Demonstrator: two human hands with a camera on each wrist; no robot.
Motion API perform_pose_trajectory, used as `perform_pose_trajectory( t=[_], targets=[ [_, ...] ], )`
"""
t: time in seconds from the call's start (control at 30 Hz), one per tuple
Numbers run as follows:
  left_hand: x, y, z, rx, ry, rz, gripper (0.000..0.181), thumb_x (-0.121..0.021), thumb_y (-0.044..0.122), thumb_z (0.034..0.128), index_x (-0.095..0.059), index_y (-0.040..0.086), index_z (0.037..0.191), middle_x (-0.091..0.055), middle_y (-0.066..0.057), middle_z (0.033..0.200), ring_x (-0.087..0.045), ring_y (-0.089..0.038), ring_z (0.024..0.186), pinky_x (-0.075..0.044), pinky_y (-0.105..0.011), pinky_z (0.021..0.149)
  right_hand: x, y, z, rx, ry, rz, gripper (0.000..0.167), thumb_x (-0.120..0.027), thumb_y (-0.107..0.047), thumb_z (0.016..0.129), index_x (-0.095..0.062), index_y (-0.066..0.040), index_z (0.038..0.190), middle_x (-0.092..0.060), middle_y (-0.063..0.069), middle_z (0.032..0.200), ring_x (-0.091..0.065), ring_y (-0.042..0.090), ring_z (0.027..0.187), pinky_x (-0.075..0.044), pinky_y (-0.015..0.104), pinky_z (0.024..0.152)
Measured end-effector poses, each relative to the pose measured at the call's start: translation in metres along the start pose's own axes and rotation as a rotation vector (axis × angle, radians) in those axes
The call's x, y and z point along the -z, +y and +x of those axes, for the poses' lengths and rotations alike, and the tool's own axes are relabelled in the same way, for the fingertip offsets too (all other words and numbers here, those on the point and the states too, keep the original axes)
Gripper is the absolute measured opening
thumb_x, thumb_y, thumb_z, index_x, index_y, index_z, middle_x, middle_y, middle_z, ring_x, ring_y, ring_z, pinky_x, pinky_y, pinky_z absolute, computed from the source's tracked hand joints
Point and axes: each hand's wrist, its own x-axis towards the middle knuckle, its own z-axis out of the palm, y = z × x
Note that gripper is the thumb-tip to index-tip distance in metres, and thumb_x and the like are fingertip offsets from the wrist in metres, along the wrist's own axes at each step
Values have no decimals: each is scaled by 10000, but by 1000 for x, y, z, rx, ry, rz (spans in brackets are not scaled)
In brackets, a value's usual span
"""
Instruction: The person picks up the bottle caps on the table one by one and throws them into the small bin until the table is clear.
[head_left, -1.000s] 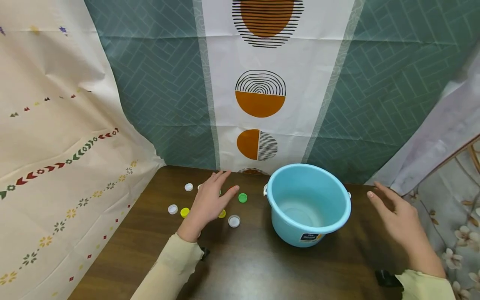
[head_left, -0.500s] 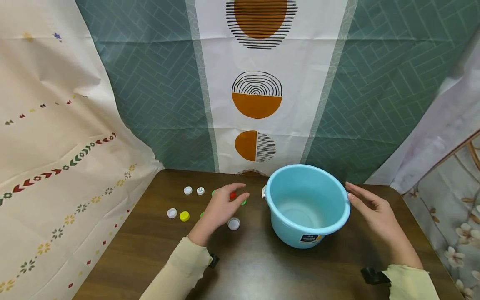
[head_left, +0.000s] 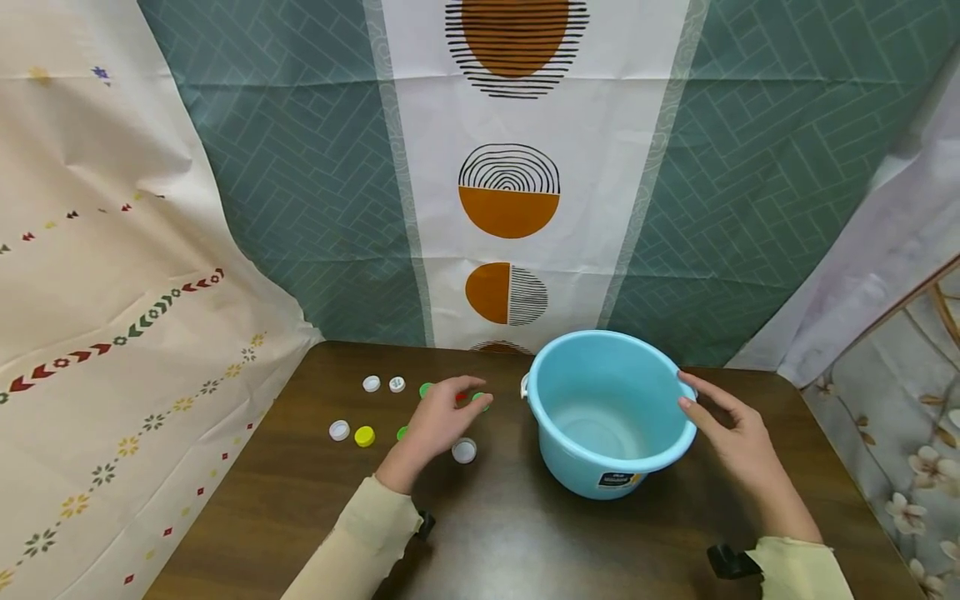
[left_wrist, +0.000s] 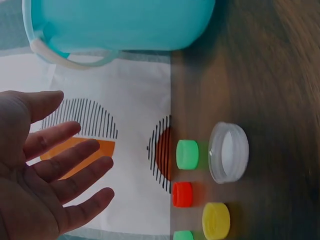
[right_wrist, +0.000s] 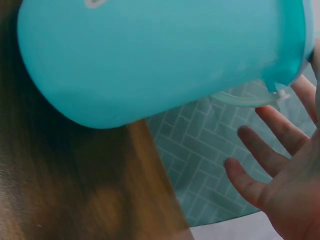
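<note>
The left hand [head_left: 437,421] hangs above the caps with its fingers parted and loosely bent, its thumb set apart, and holds nothing. A red cap [head_left: 461,397] shows between its thumb and fingers, and a bright green cap [head_left: 482,402] sits at its thumb tip as the head view shows it. Just right of its wrist side lies a clear-rimmed cap [head_left: 464,451]. To its left are a small green cap [head_left: 402,432], a yellow cap [head_left: 363,437] and, farther out, a white cap [head_left: 339,430]. Ahead of its knuckles lie another green cap [head_left: 426,390], a printed white cap [head_left: 397,384] and a plain white cap [head_left: 371,383]. The blue bucket [head_left: 570,467] stands upright on the wooden table [head_left: 525,533] between the 2 hands, well apart from the left. The right hand [head_left: 738,442] is at the bucket's right rim, thumb and index finger up against it, the other 3 fingers spread loosely outside; whether it grips the rim, I cannot tell. Beyond both hands hangs a patterned cloth [head_left: 585,208].
</note>
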Motion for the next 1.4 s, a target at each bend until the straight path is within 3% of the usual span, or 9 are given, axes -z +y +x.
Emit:
perform_pose_trajectory(
  t=[0.23,0.53,0.77,1.0,1.2,1.4],
  targets=[
    [4,-8,6,26,12,83,369,-632,422,864,-648,210,1165,-672,36,1108,-636,-177,966,-516,-345,819,-3,0,-2,-24,52,47,477,-557,-363,924,-463,-278,1383,-495,-170,1332,-509,-127,1049,-496,107,738],
    [-6,-23,19,90,-20,153,479,-659,415,843,-598,170,1250,-649,-45,1174,-615,-230,1058,-507,-401,859,2,0,-4,-11,-45,-59,496,-493,-388,954,-357,-359,1430,-502,34,1305,-500,-64,1010,-474,147,734],
    [-19,-32,27,105,-79,260,539,-693,406,815,-594,109,1253,-656,-70,1023,-579,-165,840,-496,-337,677,2,2,-6,3,-82,-46,502,-479,-355,967,-323,-360,1445,-509,67,1282,-508,-44,1025,-452,142,747],
    [-28,-35,33,119,-95,315,510,-713,369,792,-623,91,1209,-658,-73,1143,-613,-206,936,-517,-415,766,-2,3,-6,-3,-50,-28,497,-508,-346,955,-362,-345,1431,-549,21,1247,-529,-56,1014,-453,129,748],
    [-34,-42,36,142,-125,349,420,-729,370,767,-662,119,1097,-663,-33,1012,-586,-192,808,-493,-368,642,-5,6,-6,14,-27,-39,498,-534,-330,944,-391,-322,1422,-575,-69,1193,-541,-76,989,-468,126,742],
    [-40,-48,41,170,-153,344,256,-755,348,753,-616,136,790,-558,-11,709,-490,-172,612,-403,-306,512,-6,7,-5,3,-20,-38,500,-527,-339,947,-380,-332,1425,-558,-129,1195,-531,-82,993,-464,124,746]
  ],
)
